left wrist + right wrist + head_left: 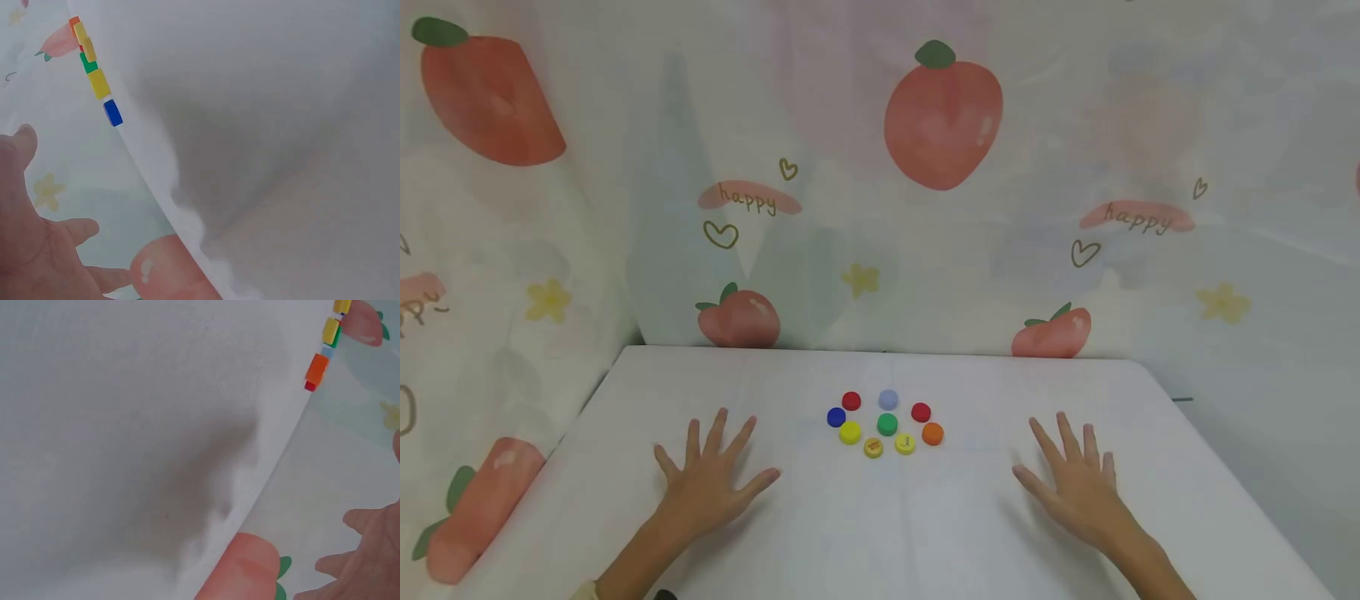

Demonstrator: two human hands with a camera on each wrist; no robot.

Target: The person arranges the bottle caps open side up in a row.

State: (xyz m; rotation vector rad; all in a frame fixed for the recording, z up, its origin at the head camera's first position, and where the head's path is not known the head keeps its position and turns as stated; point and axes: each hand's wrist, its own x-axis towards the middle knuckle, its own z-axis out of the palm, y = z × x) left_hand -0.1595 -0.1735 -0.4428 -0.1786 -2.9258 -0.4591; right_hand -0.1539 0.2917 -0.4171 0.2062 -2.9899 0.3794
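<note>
Head view: on a white tabletop (850,533), a loose cluster of nine round discs (887,425), lying between left hand (702,487) and right hand (1084,493), well apart from both. Along the back, from the left: a red disc (851,401), a light-blue disc (888,399) and, slightly nearer, a second red disc (921,412). At centre, a green disc (887,424), with a dark-blue disc (836,417) and a plain yellow disc (850,432) to its left, an orange disc (932,433) to its right. In front, an amber disc (873,447) and a pale yellow disc (905,443), each bearing a small mark. Left hand: raised above the tabletop, fingers and thumb spread wide, nearest to the dark-blue disc. Right hand: similarly raised, digits splayed wide, nearest to the orange disc. Beneath both, soft shadows. Behind, a pale backdrop (850,225) printed with red fruit, yellow flowers and the word "happy".
</note>
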